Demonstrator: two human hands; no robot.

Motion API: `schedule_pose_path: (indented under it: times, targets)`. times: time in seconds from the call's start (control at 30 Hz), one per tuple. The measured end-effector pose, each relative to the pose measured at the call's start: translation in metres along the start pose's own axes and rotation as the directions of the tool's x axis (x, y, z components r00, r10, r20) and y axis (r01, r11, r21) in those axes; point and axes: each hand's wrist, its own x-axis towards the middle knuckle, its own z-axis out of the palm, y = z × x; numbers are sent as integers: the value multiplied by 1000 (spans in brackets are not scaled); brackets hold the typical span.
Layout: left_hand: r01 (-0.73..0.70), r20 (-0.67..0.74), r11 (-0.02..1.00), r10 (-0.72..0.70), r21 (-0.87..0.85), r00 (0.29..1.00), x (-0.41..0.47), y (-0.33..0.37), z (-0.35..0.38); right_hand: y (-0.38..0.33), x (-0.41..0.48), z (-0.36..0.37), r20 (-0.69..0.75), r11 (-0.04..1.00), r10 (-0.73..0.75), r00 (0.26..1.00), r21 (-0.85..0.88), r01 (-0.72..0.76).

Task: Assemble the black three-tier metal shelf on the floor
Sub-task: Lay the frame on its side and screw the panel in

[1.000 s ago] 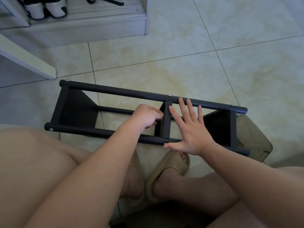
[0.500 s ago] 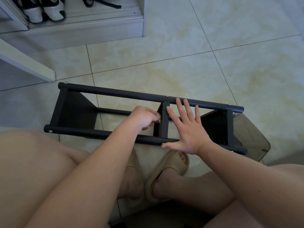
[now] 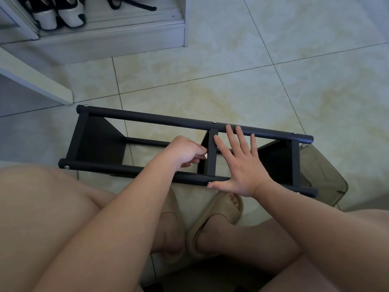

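- Two hands work at the middle of the black shelf, which lies on its side on the tiled floor, just beyond the person's knees and slippered feet.
- Its long axis runs left to right across the view, with the right end a little nearer the person. The far pole and the near pole run parallel.
- The middle tier stands on edge between the poles, straight ahead and between the two hands.
- The left hand has its fingers curled against the tier's left face. Whether they pinch the panel's edge or some small part is hard to tell from this angle.
- The right hand lies flat with its fingers spread, just right of the tier. Its thumb is on the near pole beside a screw, and its fingertips reach the far pole.
- Judging by this, the right hand steadies the frame, and the left, the closer to the tier's joint, does the fine work there.
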Motion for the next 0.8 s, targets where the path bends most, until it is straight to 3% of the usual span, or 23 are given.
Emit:
schedule_pose_path:
  times: [0.4, 0.8]
  targets:
    - [50, 18, 997, -51, 56, 999, -2, 4, 4, 0, 0, -1, -2, 1000, 1, 1000, 8, -1]
    - [-110, 217, 965, 58, 238, 974, 0, 3, -15, -1, -1, -1, -3, 1000, 2, 1000, -2, -2]
